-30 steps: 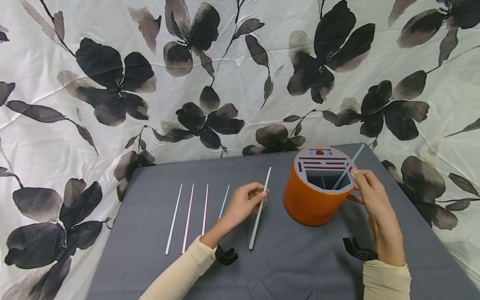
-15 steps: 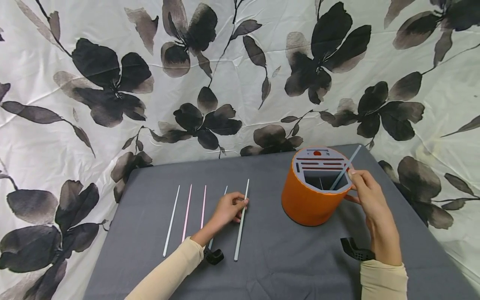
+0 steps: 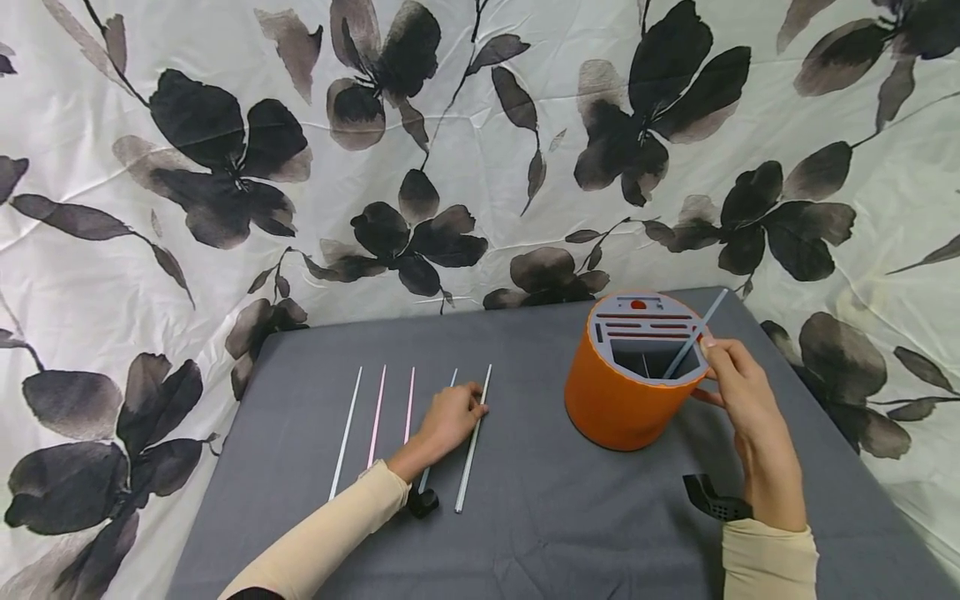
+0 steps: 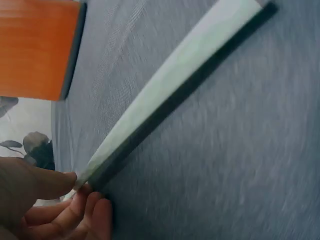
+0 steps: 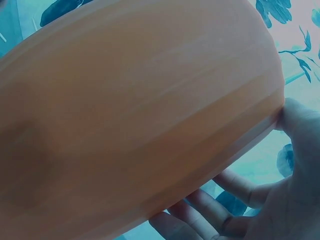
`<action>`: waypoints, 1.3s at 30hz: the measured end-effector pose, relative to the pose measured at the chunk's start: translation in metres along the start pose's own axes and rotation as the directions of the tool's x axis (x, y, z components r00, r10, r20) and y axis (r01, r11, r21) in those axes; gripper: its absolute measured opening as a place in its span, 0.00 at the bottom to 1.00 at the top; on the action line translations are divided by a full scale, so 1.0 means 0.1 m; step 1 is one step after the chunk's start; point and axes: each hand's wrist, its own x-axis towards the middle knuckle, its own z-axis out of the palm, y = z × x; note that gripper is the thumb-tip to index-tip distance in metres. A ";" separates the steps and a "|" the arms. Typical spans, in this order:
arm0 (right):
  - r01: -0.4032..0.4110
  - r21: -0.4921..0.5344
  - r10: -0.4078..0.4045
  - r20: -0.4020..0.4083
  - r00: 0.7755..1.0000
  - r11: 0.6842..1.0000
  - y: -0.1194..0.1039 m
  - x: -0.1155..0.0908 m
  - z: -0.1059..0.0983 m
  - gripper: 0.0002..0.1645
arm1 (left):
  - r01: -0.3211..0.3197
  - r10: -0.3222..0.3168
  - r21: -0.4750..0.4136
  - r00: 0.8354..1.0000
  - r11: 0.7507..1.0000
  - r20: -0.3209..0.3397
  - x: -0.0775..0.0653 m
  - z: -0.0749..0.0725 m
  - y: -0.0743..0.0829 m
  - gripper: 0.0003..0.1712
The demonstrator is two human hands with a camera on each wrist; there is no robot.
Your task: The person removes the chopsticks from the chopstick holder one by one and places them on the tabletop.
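Observation:
My left hand [image 3: 452,414] pinches a thin, pale green stick [image 3: 471,458] low over the grey cloth. In the left wrist view, thumb and fingertips meet at one end of that stick [image 4: 165,80], and its dark shadow runs alongside. My right hand [image 3: 750,408] holds the upper side of an orange cylindrical organizer [image 3: 622,412], thumb at the rim and fingers against the wall. The organizer's grey top has slots and a larger opening. A bluish stick [image 3: 699,327] leans out of that opening. The right wrist view is mostly filled by the orange wall [image 5: 150,115].
Left of my left hand, several thin sticks lie roughly parallel: a white stick [image 3: 347,432], a pink stick [image 3: 378,412], another pink stick [image 3: 409,404] and a blue stick [image 3: 425,479] partly covered by the hand. Behind the grey-covered table [image 3: 555,533] hangs a floral cloth [image 3: 517,200].
My left hand has moved left, away from the organizer, and lowered the pale green stick toward the table beside the blue stick. The right hand and organizer have stayed in place.

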 end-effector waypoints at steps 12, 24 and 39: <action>-0.001 0.057 0.001 0.005 1.000 0.998 0.02 0.01 -0.01 0.14 | -0.033 0.025 0.153 0.998 0.988 0.051 -0.03 -0.14 -0.04 0.20; -0.005 0.009 0.005 0.000 1.000 1.000 0.00 0.02 0.00 0.16 | -0.231 0.221 0.298 0.973 0.926 0.069 0.09 -0.49 0.52 0.18; -0.003 0.041 0.003 0.007 1.000 0.999 0.00 0.04 -0.02 0.15 | -0.448 0.438 0.196 0.894 0.873 0.092 0.26 -0.61 1.57 0.08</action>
